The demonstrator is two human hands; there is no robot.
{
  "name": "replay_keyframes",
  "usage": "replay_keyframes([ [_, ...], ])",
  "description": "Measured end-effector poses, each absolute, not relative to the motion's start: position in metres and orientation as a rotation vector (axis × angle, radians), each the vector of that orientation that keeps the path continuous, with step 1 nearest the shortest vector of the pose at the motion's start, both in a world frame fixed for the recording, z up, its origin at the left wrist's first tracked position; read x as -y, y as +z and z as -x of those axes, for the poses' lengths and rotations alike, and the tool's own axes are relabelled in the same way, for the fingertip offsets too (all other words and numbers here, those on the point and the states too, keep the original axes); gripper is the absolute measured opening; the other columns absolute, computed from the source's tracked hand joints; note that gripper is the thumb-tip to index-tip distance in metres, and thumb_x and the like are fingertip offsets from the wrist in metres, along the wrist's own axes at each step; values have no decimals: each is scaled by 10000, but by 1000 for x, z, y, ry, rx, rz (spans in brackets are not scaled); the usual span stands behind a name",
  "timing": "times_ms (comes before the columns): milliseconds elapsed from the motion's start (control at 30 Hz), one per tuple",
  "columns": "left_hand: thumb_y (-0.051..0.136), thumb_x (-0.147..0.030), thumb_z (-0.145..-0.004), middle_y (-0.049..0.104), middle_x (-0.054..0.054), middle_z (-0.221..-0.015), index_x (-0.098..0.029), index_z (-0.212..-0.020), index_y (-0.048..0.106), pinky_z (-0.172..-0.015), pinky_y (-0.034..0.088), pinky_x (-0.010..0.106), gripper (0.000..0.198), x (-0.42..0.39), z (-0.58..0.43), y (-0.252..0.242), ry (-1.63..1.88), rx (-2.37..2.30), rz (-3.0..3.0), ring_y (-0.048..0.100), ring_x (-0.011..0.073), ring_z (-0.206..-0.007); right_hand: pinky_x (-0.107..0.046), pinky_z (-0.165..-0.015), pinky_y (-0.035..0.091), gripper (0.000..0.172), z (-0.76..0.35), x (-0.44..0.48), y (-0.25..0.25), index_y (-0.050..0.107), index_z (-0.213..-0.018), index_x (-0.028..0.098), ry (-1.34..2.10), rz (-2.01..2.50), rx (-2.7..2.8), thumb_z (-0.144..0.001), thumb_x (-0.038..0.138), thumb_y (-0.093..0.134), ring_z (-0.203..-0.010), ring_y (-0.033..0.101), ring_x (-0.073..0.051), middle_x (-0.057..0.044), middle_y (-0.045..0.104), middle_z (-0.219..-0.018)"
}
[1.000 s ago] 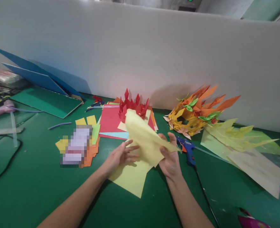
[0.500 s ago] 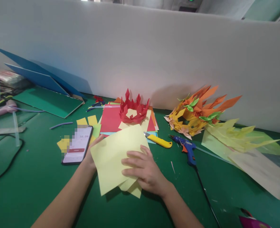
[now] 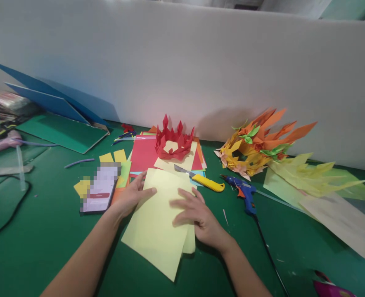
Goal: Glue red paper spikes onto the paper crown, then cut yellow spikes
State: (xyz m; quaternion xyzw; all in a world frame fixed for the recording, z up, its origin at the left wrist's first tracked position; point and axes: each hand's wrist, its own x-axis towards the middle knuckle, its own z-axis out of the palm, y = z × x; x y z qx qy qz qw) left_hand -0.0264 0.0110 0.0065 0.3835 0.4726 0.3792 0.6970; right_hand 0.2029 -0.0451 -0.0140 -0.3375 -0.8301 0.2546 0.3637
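Observation:
A pale yellow paper sheet lies flat on the green table, on top of another yellow sheet. My left hand rests open on its upper left edge, fingers stretched. My right hand lies flat and open on its right side. A yellow utility knife sits just beyond the sheet, blade out. A phone lies left of my left hand.
A red paper crown stands on a stack of coloured sheets. A blue glue gun with its cord lies to the right, by an orange-yellow paper wreath. Blue boards lean on the white wall at left.
The yellow sheet went from held up in both hands to lying flat on the table. Both hands now press on it, and it has turned and slid nearer to me.

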Motion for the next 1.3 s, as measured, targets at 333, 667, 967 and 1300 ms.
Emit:
replay_keyframes([
  [333,712,-333,-683,721,93,-928,-163,-1426,212,-686,552,358,911,-5,15,-1,890,-1131,-1028,698,246,-816,-366,-840,512,384,-214,29,-44,536,-1196,222,911,1232,1147,-859,405,519,-1001,617,-217,-101,641,-1126],
  [667,598,-298,-735,491,129,-1332,-248,-1390,338,-782,552,386,706,-6,10,-14,980,-1310,-1412,604,270,-1057,-255,-482,426,419,-204,33,-34,665,-821,161,850,1405,1189,-764,562,561,-502,472,-129,11,541,-583],
  [967,593,-207,-803,369,111,-1445,-251,-1301,492,-1093,226,556,510,3,5,-16,983,-1470,-2429,241,327,-1373,-264,-587,479,169,-202,34,-31,688,-786,198,616,1354,1411,-806,311,563,-650,596,-164,-37,679,-750],
  [1300,518,-359,-825,721,81,-887,-229,-806,692,-822,480,408,218,-7,17,-16,985,-1567,-2009,632,279,-877,-282,-673,530,336,-206,37,-34,612,-1180,261,824,1125,1518,-898,254,428,-683,619,-138,-52,691,-1012],
])
